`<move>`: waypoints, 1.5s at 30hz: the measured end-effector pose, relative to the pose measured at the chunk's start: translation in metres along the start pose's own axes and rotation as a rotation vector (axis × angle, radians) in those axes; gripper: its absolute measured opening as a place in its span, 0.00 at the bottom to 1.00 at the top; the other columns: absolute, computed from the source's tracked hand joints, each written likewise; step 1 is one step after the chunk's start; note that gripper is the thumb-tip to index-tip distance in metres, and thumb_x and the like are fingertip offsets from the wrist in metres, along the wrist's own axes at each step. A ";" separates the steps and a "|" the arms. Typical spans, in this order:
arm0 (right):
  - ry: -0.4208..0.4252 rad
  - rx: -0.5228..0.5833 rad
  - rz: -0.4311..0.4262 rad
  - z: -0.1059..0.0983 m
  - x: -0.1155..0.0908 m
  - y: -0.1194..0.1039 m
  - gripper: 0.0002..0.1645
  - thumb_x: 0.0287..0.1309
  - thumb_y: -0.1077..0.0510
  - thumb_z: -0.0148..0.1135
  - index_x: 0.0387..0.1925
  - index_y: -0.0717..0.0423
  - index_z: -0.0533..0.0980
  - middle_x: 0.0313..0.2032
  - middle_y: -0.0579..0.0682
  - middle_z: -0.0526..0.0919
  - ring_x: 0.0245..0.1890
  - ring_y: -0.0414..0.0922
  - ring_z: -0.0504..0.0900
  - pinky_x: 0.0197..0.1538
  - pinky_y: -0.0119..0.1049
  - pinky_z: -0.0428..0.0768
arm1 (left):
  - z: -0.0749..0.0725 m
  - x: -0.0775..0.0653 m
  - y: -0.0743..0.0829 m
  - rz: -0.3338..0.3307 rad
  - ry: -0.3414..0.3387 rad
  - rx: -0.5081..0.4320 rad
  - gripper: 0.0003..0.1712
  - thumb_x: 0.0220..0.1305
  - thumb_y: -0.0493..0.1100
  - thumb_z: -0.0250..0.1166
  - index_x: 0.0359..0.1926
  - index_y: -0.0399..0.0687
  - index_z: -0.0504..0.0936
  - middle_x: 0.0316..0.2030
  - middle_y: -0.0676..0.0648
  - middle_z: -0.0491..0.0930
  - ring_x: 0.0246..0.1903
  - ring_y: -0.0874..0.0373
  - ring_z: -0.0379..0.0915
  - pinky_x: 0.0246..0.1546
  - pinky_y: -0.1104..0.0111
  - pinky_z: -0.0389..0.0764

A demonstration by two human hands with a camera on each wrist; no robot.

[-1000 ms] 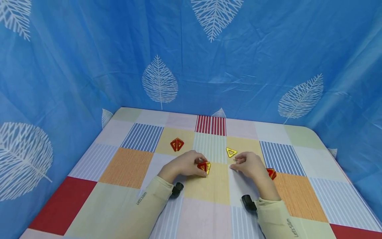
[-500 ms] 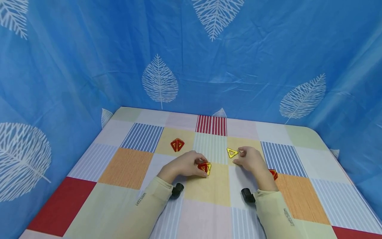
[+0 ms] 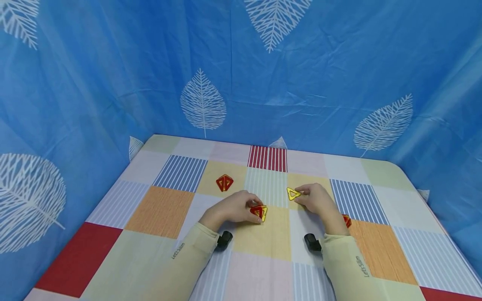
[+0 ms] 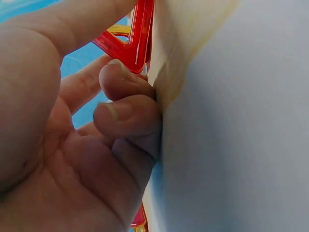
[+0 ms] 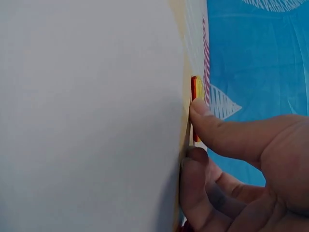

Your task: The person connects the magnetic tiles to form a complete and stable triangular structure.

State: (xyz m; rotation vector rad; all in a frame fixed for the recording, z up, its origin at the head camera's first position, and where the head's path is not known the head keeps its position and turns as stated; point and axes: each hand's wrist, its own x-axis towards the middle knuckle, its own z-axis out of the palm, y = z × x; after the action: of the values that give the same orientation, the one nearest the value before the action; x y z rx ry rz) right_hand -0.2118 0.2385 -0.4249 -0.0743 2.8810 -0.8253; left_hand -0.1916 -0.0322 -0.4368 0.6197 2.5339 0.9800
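Thumb and fingers of my left hand (image 3: pixel 235 207) hold a small construction of triangular magnetic tiles, red (image 3: pixel 255 209) on the near side and yellow (image 3: pixel 265 213) on the other, low over the table. A red frame corner (image 4: pixel 140 41) of it shows in the left wrist view beside my curled lower fingers. To the right, my right hand (image 3: pixel 316 200) pinches a yellow triangular tile (image 3: pixel 289 195) by its near corner. In the right wrist view the thumb lies over that tile (image 5: pixel 198 87), whose edge shows red and yellow; the fingertips touch the tabletop.
Two red triangular tiles (image 3: pixel 224 182) lie side by side farther back on the left. Another red tile (image 3: pixel 347 220) lies partly hidden behind my right wrist. A patchwork cloth (image 3: pixel 260 267) covers the table, and a blue curtain (image 3: pixel 150 83) with white leaves encloses it.
My right hand has moved slightly forward to the yellow triangular tile and now pinches its corner. My left hand stays where it was with its tiles.
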 end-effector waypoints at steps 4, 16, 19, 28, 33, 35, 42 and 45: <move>0.042 0.019 -0.016 0.004 -0.001 0.000 0.20 0.59 0.62 0.70 0.51 0.67 0.82 0.44 0.64 0.83 0.43 0.56 0.79 0.47 0.51 0.77 | 0.001 0.000 -0.001 0.000 0.001 -0.001 0.26 0.54 0.51 0.79 0.54 0.55 0.84 0.50 0.54 0.78 0.52 0.57 0.73 0.54 0.61 0.75; 0.127 0.062 0.009 0.010 -0.017 -0.002 0.18 0.64 0.56 0.68 0.51 0.64 0.83 0.47 0.63 0.84 0.50 0.60 0.80 0.50 0.56 0.75 | 0.003 -0.002 -0.003 0.009 -0.002 -0.014 0.25 0.55 0.51 0.79 0.53 0.55 0.84 0.48 0.55 0.78 0.51 0.58 0.74 0.54 0.62 0.75; 0.153 0.087 0.018 0.010 -0.019 -0.004 0.19 0.64 0.55 0.68 0.52 0.63 0.83 0.46 0.62 0.85 0.47 0.58 0.81 0.46 0.52 0.77 | 0.003 -0.003 -0.003 0.004 -0.002 -0.015 0.24 0.55 0.51 0.78 0.53 0.55 0.84 0.48 0.55 0.78 0.51 0.58 0.73 0.54 0.61 0.75; 0.079 0.176 -0.005 -0.005 -0.025 -0.011 0.22 0.56 0.50 0.75 0.48 0.59 0.86 0.44 0.57 0.86 0.43 0.52 0.82 0.39 0.43 0.79 | 0.002 0.002 -0.001 0.009 0.002 -0.002 0.25 0.56 0.51 0.78 0.54 0.54 0.84 0.50 0.53 0.77 0.52 0.56 0.73 0.55 0.60 0.75; 0.009 0.182 -0.070 -0.007 -0.029 -0.018 0.16 0.51 0.49 0.78 0.40 0.54 0.89 0.43 0.53 0.87 0.45 0.51 0.82 0.40 0.44 0.80 | 0.002 0.004 -0.002 0.016 -0.001 0.009 0.25 0.56 0.52 0.78 0.54 0.55 0.84 0.50 0.53 0.78 0.53 0.56 0.73 0.55 0.60 0.74; -0.030 0.179 -0.122 -0.004 -0.029 -0.021 0.14 0.50 0.51 0.79 0.37 0.53 0.89 0.42 0.53 0.87 0.44 0.50 0.82 0.40 0.44 0.80 | 0.001 0.004 -0.003 0.022 -0.001 0.010 0.24 0.56 0.52 0.78 0.54 0.55 0.84 0.49 0.54 0.78 0.53 0.56 0.73 0.55 0.60 0.74; -0.203 0.260 -0.313 0.006 -0.027 -0.029 0.13 0.50 0.57 0.79 0.36 0.60 0.87 0.36 0.50 0.88 0.37 0.44 0.86 0.41 0.40 0.82 | -0.002 0.000 -0.002 0.040 0.000 0.001 0.24 0.56 0.51 0.78 0.53 0.55 0.84 0.49 0.53 0.77 0.53 0.56 0.73 0.55 0.60 0.74; -0.235 0.284 -0.360 0.011 -0.027 -0.032 0.11 0.51 0.59 0.78 0.35 0.61 0.87 0.34 0.50 0.89 0.36 0.44 0.87 0.41 0.39 0.83 | -0.002 0.000 -0.002 0.036 0.003 0.010 0.24 0.56 0.52 0.78 0.53 0.55 0.84 0.48 0.52 0.76 0.51 0.56 0.73 0.53 0.61 0.75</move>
State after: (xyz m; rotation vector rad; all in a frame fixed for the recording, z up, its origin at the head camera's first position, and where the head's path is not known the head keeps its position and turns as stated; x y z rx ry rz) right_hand -0.1832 0.2076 -0.4137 -0.6268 2.5360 -1.1874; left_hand -0.1928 -0.0346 -0.4373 0.6694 2.5404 0.9818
